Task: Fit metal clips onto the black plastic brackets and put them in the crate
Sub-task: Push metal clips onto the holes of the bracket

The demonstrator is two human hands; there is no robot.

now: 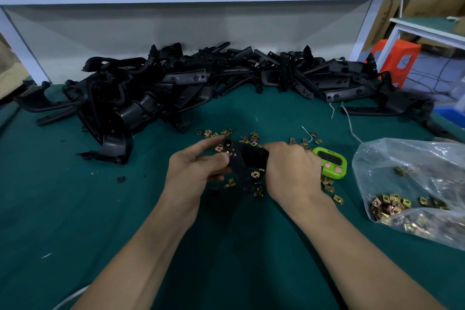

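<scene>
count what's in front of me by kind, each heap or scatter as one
held black bracket: 1
heap of black brackets: 1
scatter of loose clips: 1
clear bag of clips: 1
green timer: 1
total: 5

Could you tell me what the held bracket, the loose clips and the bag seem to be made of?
The bracket: likely moulded plastic, matte black with a dull sheen. The clips: seemingly plated metal, with brassy yellow glints. The bag: thin clear plastic film, crinkled, contents showing through.
</scene>
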